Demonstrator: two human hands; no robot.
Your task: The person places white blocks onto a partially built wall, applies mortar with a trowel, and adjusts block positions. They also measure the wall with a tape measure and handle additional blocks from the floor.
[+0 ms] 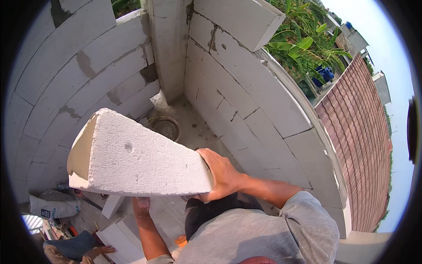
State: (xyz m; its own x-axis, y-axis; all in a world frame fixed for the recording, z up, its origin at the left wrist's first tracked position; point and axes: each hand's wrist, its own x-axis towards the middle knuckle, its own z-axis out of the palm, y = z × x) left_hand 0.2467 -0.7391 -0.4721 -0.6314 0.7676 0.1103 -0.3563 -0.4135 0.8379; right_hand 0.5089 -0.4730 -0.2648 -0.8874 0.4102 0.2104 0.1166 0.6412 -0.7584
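A large white aerated concrete block [145,156] is held up in front of me, tilted, with grey mortar [82,152] spread on its left end. My right hand [223,173] is closed around the block's right end, thumb on top. Below the block's lower edge, my left hand [143,202] bears it from underneath; most of its fingers are hidden behind the block. The block is apart from the block wall [246,101] on the right, whose top course ends in a raised block [241,20].
A concrete column [167,48] stands in the corner beside the left block wall [105,57]. On the floor are a round bucket [177,133], a white sack [55,206] and loose blocks [121,240]. Another person [72,246] is at the lower left. Beyond the wall lies a tiled roof [356,132].
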